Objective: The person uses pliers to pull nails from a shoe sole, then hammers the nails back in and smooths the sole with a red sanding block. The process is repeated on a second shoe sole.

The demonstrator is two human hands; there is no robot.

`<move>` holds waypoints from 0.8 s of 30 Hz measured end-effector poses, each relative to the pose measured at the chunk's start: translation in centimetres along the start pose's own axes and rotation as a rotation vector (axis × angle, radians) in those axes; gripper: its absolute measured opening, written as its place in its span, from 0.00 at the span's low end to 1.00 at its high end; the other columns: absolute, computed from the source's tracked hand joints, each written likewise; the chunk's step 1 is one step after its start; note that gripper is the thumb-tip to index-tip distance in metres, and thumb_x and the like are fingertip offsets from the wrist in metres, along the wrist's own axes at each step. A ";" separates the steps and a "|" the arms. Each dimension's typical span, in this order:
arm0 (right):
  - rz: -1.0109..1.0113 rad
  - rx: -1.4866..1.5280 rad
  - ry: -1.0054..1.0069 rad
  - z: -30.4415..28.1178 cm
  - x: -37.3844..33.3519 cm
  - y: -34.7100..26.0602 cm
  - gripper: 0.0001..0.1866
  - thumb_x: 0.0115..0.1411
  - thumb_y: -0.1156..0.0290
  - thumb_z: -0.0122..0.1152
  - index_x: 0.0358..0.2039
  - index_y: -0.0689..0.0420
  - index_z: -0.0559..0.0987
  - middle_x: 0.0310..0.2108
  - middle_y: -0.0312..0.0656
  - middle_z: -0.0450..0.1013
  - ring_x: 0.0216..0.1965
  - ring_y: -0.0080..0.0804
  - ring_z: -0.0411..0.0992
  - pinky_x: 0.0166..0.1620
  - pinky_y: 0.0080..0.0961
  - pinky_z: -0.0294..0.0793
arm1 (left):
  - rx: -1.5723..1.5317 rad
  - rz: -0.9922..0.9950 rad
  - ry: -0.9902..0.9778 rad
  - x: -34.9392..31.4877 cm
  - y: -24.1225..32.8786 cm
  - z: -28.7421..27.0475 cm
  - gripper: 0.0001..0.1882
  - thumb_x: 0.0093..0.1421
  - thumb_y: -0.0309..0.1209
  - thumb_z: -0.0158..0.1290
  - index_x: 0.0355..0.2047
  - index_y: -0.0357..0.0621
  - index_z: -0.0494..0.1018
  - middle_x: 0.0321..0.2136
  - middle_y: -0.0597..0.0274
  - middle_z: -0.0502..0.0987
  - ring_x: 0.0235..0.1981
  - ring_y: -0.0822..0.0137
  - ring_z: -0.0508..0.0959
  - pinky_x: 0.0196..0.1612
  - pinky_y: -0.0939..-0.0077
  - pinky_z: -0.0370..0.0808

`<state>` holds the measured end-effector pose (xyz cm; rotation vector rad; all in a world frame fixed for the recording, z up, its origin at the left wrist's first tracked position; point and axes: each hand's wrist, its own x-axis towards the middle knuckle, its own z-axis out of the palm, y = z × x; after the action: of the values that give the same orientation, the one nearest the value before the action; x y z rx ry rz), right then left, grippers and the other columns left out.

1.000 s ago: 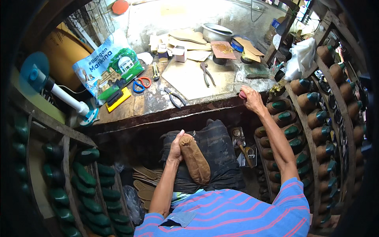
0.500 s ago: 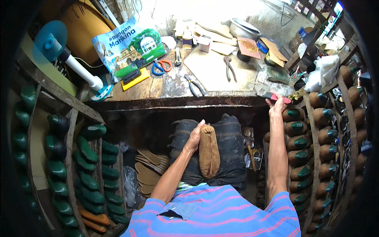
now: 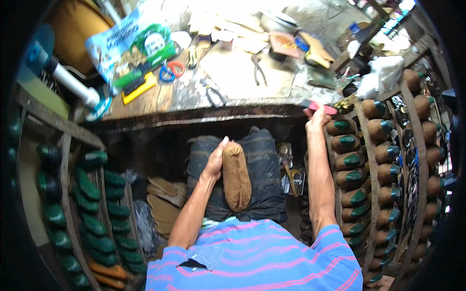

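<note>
A brown suede shoe upper on a last (image 3: 236, 177) lies lengthwise over my lap, its underside partly turned up. My left hand (image 3: 214, 161) grips its left side, fingers curled around it and thumb along the far end. My right hand (image 3: 318, 118) reaches out to the bench's front right edge. It is closed around a red-handled tool (image 3: 324, 107), whose greyish far end rests at the bench edge. That end is too blurred to tell its kind.
On the workbench (image 3: 184, 109) lie pliers (image 3: 259, 70), cutters (image 3: 213, 93), scissors (image 3: 172, 71) and a yellow-handled tool (image 3: 139, 88). Green lasts (image 3: 92, 225) fill racks at left; brown shoes on lasts (image 3: 350, 174) fill racks at right. A hammer (image 3: 291, 180) lies beside my right leg.
The whole view has shifted, so bench and lap sit further left and slightly higher. My left hand keeps the shoe; my right hand still holds the red-handled tool at the bench edge.
</note>
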<state>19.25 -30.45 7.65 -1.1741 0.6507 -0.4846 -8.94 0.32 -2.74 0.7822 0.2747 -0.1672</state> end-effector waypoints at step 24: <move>0.098 0.216 -0.952 1.1 -22.0 8.8 0.39 0.83 0.71 0.55 0.84 0.37 0.46 0.31 0.46 0.75 0.22 0.36 0.75 0.28 0.46 0.89 | -0.156 -0.071 0.151 0.6 -1.3 1.4 0.25 0.86 0.49 0.43 0.64 0.44 0.78 0.51 0.64 0.86 0.49 0.72 0.86 0.56 0.69 0.85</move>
<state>4.24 -12.42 4.24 -1.0127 -0.1677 0.1143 -8.43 -1.65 -2.87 0.6311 0.4539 -0.1514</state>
